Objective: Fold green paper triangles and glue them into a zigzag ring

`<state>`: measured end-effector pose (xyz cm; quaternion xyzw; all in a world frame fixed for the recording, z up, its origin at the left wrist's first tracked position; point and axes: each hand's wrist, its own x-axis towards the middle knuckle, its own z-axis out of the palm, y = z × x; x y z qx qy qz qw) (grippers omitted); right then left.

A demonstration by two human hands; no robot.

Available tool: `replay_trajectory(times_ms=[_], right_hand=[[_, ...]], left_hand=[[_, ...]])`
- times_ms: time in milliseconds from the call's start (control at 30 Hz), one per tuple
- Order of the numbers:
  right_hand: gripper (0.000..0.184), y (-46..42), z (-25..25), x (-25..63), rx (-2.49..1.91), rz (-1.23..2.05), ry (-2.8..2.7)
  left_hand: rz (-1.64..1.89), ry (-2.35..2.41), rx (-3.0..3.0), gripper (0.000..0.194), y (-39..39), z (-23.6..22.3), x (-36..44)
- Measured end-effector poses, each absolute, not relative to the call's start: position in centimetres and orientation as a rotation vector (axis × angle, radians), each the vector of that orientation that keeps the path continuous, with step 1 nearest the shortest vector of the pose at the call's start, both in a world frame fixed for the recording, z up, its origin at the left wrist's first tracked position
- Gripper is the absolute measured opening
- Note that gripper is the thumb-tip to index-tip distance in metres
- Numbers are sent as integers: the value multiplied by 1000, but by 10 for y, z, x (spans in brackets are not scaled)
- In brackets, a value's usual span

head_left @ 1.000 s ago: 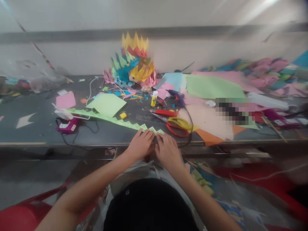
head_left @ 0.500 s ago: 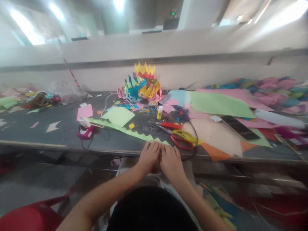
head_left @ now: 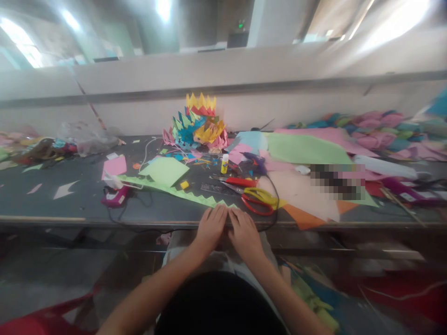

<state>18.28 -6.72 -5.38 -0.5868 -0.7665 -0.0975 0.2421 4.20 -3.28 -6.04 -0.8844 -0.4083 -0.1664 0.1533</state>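
At the centre of the frame, the left hand and the right hand are side by side at the front edge of the bench, with bent fingers touching the right end of a green zigzag strip. The thumbs are hidden, so I cannot tell if either hand is gripping it. The strip runs from there towards the left of the frame, passing near the lower edge of a light green sheet. As for containers, a clear plastic bag lies crumpled at the left, and its contents are too blurred to name. A yellow glue stick stands upright near the centre, with a white top; its inside is hidden. Scissors lie just beyond the right hand. In the upper middle, paper crowns are piled together, a yellow one on top.
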Motion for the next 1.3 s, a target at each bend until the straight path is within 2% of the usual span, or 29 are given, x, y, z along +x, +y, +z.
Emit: replay_trajectory(times_ms=[333, 1300], right_hand=[[50, -64, -66, 191, -1532, -218, -2006], [50, -64, -61, 189, -1542, -132, -1984]], left_hand=[[-656, -1329, -2515, 50, -44, -63, 46], [-629, -1338, -2571, 51, -45, -56, 44]])
